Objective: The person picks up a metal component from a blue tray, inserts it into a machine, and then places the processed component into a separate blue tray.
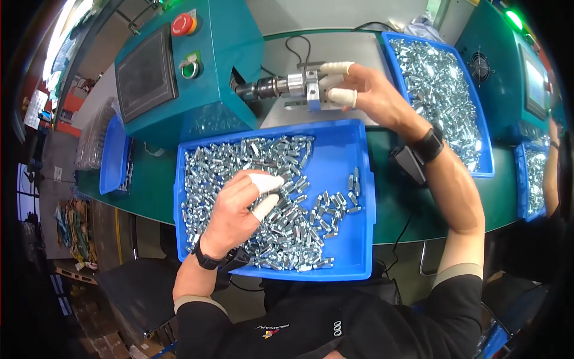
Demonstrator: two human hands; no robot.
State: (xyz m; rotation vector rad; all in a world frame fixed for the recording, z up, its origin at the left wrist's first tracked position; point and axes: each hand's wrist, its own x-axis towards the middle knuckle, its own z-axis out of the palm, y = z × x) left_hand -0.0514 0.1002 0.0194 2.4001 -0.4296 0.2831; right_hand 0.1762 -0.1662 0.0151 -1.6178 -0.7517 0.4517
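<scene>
My left hand [236, 209] hovers over a blue tray [341, 140] heaped with small shiny metal fittings [224, 161]. White finger cots cover its thumb and index finger, which stand apart above the pile; the other fingers curl in. No fitting shows clearly between them. At the machine's spindle [266, 88], my right hand [373, 96] is by a metal clamp fixture [313, 90]. Its index finger and thumb, in pale cots, are spread at the fixture's right side, one higher than the other. Whether a fitting sits inside the fixture cannot be made out.
A teal machine [230, 48] with a dark screen [146, 72] and a red stop button [183, 24] stands at the left. Another blue tray of fittings [439, 90] lies at the right, near a second teal machine [496, 60]. A co-worker's arm [551, 173] shows at the far right.
</scene>
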